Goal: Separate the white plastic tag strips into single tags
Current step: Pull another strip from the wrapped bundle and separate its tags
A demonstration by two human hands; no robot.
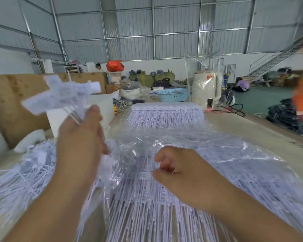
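Left hand (80, 142) raised at centre left, gripping blurred tags (59, 96); right hand (178, 173) lower centre, pinching strips (147, 198) under clear wrap (217, 154). Loose tags (21, 175) lower left; basket (172, 95), white box (101, 107) behind.

2 bare forearms enter from 6 o'clock, no sleeves, gloves, watch or rings showing on either. The left hand (80, 137), toward 10 o'clock, is blurred by motion. The right hand (180, 169), near 4 o'clock, shows short, unpainted nails on its fingers.
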